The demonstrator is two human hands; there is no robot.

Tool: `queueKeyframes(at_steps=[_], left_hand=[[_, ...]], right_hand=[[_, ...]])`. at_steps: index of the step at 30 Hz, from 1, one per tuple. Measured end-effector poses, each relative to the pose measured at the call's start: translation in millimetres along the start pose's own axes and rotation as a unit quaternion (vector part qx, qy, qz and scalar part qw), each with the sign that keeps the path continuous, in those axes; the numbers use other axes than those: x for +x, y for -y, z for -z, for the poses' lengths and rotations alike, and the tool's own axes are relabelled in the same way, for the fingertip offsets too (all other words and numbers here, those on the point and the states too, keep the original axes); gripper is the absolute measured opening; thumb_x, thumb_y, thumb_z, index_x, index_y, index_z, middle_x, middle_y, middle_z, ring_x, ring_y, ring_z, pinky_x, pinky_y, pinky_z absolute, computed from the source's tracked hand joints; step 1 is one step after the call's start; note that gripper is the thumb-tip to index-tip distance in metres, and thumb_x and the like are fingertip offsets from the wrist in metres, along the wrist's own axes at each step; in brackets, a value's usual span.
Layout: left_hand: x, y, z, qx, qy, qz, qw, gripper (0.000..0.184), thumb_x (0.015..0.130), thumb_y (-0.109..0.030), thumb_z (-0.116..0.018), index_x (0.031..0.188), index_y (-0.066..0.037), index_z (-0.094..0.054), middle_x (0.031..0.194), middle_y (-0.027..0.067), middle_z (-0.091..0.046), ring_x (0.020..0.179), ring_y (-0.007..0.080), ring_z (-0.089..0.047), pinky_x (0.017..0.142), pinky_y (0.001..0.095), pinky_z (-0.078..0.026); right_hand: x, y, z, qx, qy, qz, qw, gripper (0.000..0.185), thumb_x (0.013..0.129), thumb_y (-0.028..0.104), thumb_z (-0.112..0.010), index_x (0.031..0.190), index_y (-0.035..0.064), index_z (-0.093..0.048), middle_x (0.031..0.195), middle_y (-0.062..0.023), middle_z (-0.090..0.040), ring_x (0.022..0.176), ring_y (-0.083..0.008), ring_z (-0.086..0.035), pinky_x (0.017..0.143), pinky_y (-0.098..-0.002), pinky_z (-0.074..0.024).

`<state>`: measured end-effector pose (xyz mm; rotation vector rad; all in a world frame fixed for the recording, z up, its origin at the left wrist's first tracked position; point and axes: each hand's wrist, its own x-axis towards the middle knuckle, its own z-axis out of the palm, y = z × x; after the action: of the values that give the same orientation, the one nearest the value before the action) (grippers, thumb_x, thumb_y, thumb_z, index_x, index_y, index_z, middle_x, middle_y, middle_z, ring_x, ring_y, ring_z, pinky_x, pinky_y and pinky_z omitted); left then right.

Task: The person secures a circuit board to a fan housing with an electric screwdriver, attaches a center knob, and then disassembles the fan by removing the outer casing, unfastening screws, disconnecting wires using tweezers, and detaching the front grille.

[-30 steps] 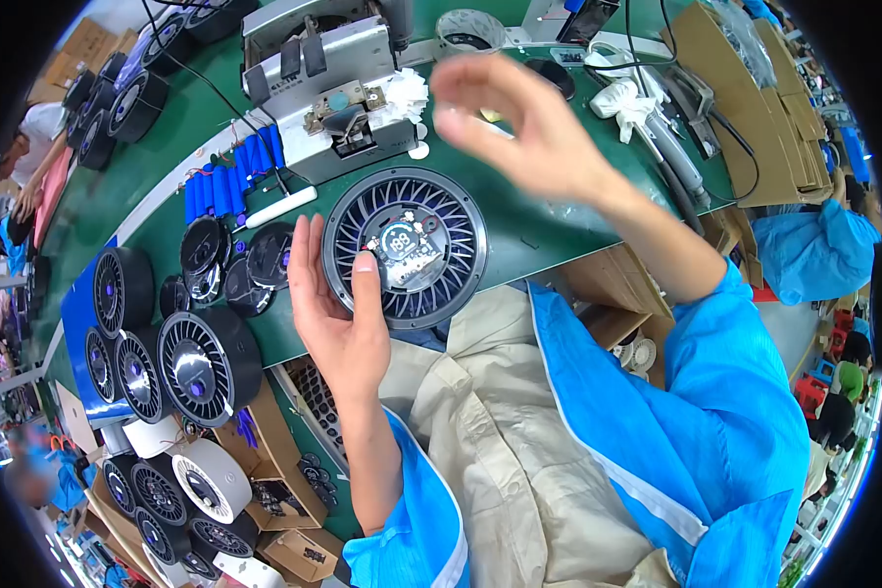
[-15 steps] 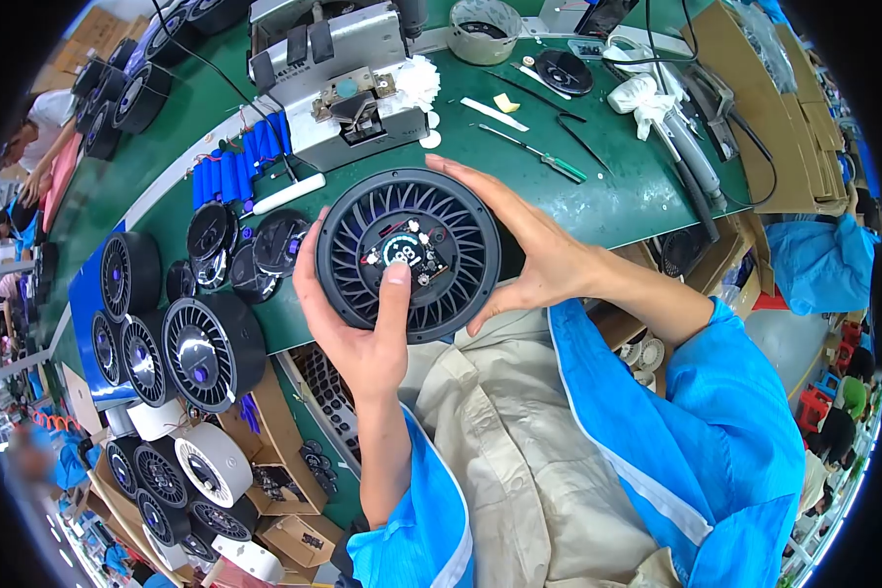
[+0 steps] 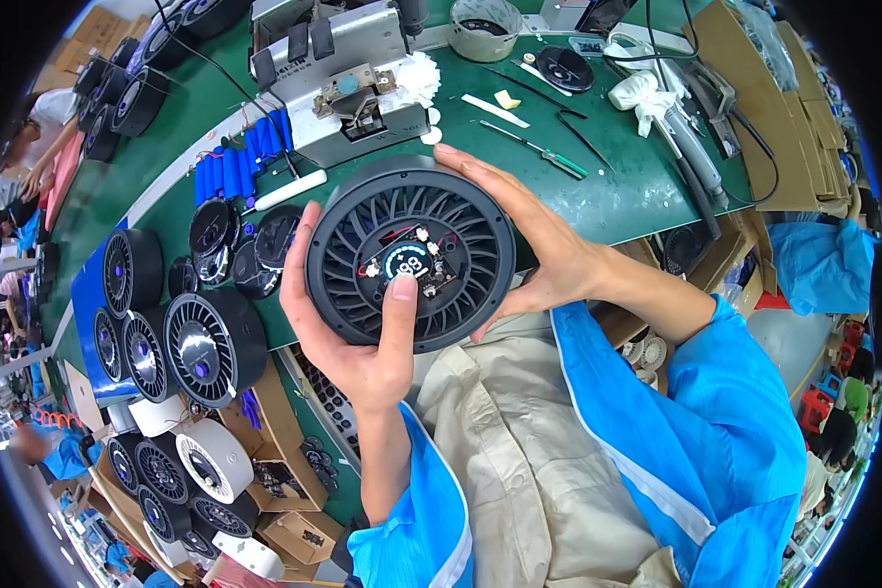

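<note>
A round black fan unit [image 3: 348,220] with curved spokes is between my two hands, its open centre facing up. In that centre a small circuit board [image 3: 441,278] shows a lit display [image 3: 407,261] with digits. My left hand [image 3: 358,358] grips the unit's left and lower side, its thumb resting on the board by the display. Wrapped round the right side is my right hand [image 3: 549,255], its fingers along the upper right rim and its thumb low at the right. Red wires and white connectors surround the board.
Behind stands a metal machine [image 3: 358,98]. Blue battery cells [image 3: 230,171], a white-handled tool [image 3: 289,190] and black covers [image 3: 211,227] lie left; finished-looking fan units [image 3: 206,343] stand nearer. A green screwdriver [image 3: 549,155], tweezers and a taped heat tool [image 3: 681,147] lie right. Another person [image 3: 44,147] is far left.
My right hand has come down from above the bench onto the fan unit's right side. The unit has been raised toward the camera and tilted, and my left thumb remains at the board.
</note>
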<state>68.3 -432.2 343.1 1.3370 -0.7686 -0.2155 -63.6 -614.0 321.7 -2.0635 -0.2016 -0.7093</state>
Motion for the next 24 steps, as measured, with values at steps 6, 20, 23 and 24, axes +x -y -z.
queueKeyframes(at_steps=[6, 20, 23, 24], left_hand=[[1, -9, 2, -0.031, 0.006, 0.008, 0.999, 0.092, 0.082, 0.001, -0.080, 0.158, 0.008, -0.028, 0.162, 0.0283, -0.038, 0.136, 0.0334, -0.058, 0.112, 0.0418, -0.053], [-1, -6, 5, -0.015, 0.037, -0.007, 0.999, 0.104, 0.073, 0.004, -0.084, 0.159, 0.004, -0.025, 0.164, 0.0281, -0.033, 0.137, 0.0350, -0.057, 0.112, 0.0433, -0.054], [-3, -6, 5, -0.016, 0.036, -0.002, 0.999, 0.104, 0.073, 0.004, -0.084, 0.159, 0.004, -0.025, 0.164, 0.0276, -0.034, 0.137, 0.0347, -0.057, 0.112, 0.0431, -0.055], [-3, -7, 5, -0.022, 0.038, 0.012, 0.999, 0.103, 0.074, 0.004, -0.084, 0.159, 0.004, -0.026, 0.163, 0.0269, -0.035, 0.137, 0.0342, -0.057, 0.111, 0.0428, -0.055]], right_hand=[[2, 2, 1, -0.004, -0.006, 0.019, 1.000, 0.149, 0.052, 0.037, -0.106, 0.168, 0.0025, -0.019, 0.171, -0.0286, -0.027, 0.158, -0.0433, -0.030, 0.127, -0.0532, -0.0285], [0, 7, 2, -0.010, 0.000, 0.006, 1.000, 0.149, 0.052, 0.034, -0.107, 0.168, 0.0041, -0.018, 0.170, -0.0296, -0.027, 0.157, -0.0444, -0.031, 0.127, -0.0537, -0.0288], [-3, 8, 1, -0.007, -0.001, 0.001, 1.000, 0.149, 0.052, 0.034, -0.107, 0.168, 0.0036, -0.018, 0.170, -0.0302, -0.026, 0.157, -0.0442, -0.031, 0.126, -0.0536, -0.0293], [-3, 8, 1, -0.007, -0.001, 0.001, 1.000, 0.149, 0.052, 0.034, -0.107, 0.168, 0.0036, -0.018, 0.170, -0.0302, -0.026, 0.157, -0.0442, -0.031, 0.126, -0.0536, -0.0293]])
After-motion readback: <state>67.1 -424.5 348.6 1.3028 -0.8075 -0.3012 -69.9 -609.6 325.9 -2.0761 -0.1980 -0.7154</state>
